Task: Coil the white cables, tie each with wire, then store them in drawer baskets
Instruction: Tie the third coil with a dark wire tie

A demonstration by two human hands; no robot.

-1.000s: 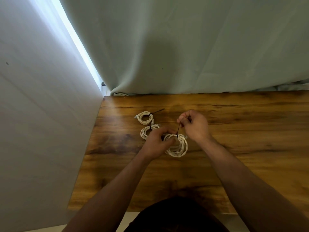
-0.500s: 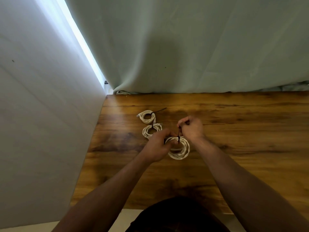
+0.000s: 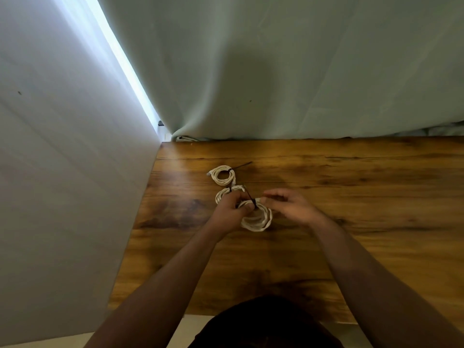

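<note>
Three coiled white cables lie on the wooden table. The far coil has a black wire tie sticking out to its right. My left hand partly hides the middle coil. That hand pinches the near coil at its top left edge, where a black wire wraps it and sticks up to the left. My right hand hovers just right of the near coil, blurred, with its fingers apart and nothing visible in them.
A white wall runs close along the table's left edge. A pale green curtain hangs behind the table's far edge. No drawer or basket is in view.
My right hand has let go of the black wire's end and drawn away to the right with its fingers spread. The left hand keeps its hold on the near coil.
</note>
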